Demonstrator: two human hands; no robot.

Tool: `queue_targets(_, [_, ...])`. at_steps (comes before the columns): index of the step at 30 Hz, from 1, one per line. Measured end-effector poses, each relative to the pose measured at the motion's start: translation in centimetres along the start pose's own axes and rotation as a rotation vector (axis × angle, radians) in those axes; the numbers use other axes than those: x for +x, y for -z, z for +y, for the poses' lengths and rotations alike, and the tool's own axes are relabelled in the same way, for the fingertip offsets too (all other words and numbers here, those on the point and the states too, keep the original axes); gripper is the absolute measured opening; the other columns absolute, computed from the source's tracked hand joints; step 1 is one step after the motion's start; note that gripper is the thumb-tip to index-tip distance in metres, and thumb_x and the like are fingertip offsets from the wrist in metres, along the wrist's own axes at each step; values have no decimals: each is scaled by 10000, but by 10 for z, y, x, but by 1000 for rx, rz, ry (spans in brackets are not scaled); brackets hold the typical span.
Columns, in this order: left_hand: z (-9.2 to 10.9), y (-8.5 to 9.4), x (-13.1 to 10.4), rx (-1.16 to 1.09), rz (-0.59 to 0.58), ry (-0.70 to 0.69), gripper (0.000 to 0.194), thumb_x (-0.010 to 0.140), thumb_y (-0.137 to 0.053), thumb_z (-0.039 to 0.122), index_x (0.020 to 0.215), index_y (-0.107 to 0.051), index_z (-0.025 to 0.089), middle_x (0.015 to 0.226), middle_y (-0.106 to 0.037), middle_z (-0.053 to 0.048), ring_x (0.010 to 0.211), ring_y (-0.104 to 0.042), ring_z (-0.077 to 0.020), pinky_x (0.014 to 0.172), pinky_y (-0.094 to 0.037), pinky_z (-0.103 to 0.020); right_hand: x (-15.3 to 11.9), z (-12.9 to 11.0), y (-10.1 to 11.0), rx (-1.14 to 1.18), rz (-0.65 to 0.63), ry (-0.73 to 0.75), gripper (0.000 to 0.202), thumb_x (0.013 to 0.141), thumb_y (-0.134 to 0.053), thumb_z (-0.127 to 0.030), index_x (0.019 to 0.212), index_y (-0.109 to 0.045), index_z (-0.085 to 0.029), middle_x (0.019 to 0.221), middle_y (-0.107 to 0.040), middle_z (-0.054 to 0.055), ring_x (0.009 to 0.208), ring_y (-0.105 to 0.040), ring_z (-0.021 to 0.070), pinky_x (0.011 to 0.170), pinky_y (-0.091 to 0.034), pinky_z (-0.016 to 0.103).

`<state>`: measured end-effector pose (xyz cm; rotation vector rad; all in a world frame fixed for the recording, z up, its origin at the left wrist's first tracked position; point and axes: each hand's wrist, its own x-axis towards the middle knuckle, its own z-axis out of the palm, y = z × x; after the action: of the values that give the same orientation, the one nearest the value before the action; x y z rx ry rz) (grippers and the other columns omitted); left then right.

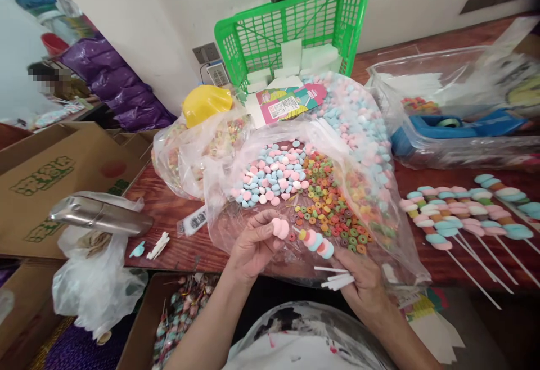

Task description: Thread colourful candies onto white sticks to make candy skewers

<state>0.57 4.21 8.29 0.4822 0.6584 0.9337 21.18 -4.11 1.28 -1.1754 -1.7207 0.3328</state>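
Between its thumb and fingers, my left hand (256, 243) pinches pink candies (280, 228). To the right, my right hand (363, 280) is closed around several white sticks (337, 281) and holds a candy skewer (316, 244) threaded with pink, blue and yellow pieces. The skewer's bare tip points toward the pink candies, a small gap apart. Behind the hands, an opened clear plastic bag (223, 212) bears pink, blue and white candies (274, 173) on its left and colourful ring-shaped pieces (337, 207) on its right.
Finished skewers (464, 210) lie at the right, below a clear bin (447, 150). A green basket (291, 16) stands behind. At the left are a steel flask (101, 215) and cardboard box (63, 184). An open box of skewers (181, 314) sits below the table edge.
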Motion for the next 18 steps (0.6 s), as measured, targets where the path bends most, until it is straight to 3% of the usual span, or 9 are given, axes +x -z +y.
queue_targets(3, [-5,-1,0,-62,19,26,254,589,-826,126,797,-683,150,803,-666,-35,612,-556,-72,465,-442,-127,-1,-3,3,-33,-32,47,326,893,-468,-95,1153,-632,-203,860,-722,55,740,-703,178,635,-556,260])
queue_targets(10, [-14,1,-1,-120,30,49,259,558,-846,128,771,-702,146,782,-658,-36,595,-550,-74,444,-432,-127,-8,1,9,-146,-47,107,418,855,-444,-52,1220,-612,-170,1020,-740,110,923,-721,228,746,-602,329])
queue_targets(18, [-19,3,-1,-105,4,63,194,603,-794,135,770,-694,141,716,-617,-34,548,-507,-63,410,-357,-118,-11,3,9,-146,-47,142,394,886,-480,-103,1254,-596,-186,986,-752,110,874,-733,231,737,-598,337])
